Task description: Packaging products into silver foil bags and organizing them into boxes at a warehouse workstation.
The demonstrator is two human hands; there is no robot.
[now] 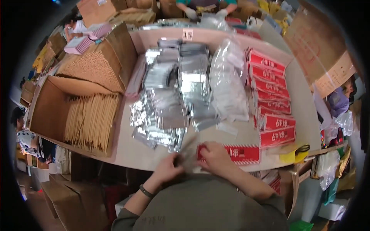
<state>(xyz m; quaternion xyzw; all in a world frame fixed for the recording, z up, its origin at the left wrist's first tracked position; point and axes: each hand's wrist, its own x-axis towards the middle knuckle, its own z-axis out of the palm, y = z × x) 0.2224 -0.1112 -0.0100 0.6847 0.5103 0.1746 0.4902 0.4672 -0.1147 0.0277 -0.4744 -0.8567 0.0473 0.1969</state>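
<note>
My left hand (168, 168) is closed on a thin silver-grey packet (188, 154), smeared by motion, at the table's near edge. Just to its right, my right hand (216, 158) has its fingers curled over the left end of a red printed packet (245, 154) lying flat. Beyond my hands lie heaps of shiny silver sachets (169, 106), with another silver stack (194, 79) beside them. Clear plastic packets with white contents (229, 90) form a long pile further right. Overlapping red packets (275, 104) run in a column along the right side.
An open cardboard box of thin wooden sticks (92, 123) stands at the left, with another full box (92, 69) behind. A yellow item with a dark-handled tool (295, 154) lies at the right front corner. Across the table are another person's gloved hands (190, 14).
</note>
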